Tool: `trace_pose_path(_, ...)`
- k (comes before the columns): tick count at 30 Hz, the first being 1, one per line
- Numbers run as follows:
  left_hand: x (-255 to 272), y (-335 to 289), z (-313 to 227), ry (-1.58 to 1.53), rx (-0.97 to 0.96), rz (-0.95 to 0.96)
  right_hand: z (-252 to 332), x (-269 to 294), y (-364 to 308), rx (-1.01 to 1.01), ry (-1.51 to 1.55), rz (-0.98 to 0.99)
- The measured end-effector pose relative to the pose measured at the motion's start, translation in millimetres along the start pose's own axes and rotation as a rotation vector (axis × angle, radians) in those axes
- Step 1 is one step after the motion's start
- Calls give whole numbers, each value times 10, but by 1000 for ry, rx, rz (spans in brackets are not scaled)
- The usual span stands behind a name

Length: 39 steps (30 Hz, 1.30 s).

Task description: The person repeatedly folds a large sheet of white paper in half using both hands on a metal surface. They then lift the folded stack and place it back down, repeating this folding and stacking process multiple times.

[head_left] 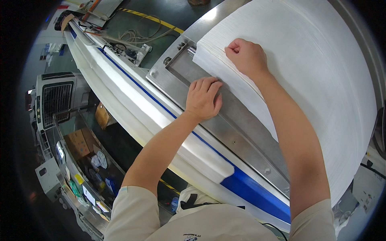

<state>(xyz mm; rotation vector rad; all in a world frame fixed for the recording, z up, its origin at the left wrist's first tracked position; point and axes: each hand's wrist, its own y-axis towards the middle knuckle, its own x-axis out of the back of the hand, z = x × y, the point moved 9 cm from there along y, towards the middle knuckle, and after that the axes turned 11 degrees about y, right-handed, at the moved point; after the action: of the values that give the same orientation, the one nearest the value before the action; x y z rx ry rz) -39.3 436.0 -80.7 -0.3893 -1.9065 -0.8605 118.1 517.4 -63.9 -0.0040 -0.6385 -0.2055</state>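
A big stack of thin white sheets (317,80), its layered edge facing left, lies on a steel machine bed (257,138). One loose white sheet (241,96) hangs over that edge onto the metal. At the upper part of the stack's edge, my right hand (247,58) is closed with its fingers curled into a pinch; whatever is between the fingers is hidden. Lower and to the left, my left hand (204,98) lies palm down on the steel, beside the hanging sheet. Its fingers are slightly bent and its thumb stands apart.
A long white cover with a blue stripe (140,86) runs along the machine's front, between my body and the bed. Farther left stand an air cooler (57,98) and a cart with cardboard boxes (77,143). Hoses (138,37) lie on the floor by a yellow-black line.
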Motion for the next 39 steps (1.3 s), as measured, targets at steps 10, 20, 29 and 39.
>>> trace_pose_path(10,259,661,295,289,-77,-196,-46,83,-6,79,-72,-77)
trace_pose_path(20,183,606,377,303,-81,-132,-48,101,12,102,-96,-71)
trace_pose_path(29,266,515,408,308,-79,-148,-36,123,15,113,-108,-79)
trace_pose_path(39,307,719,360,331,-132,-181,-120,123,64,1,-50,-40)
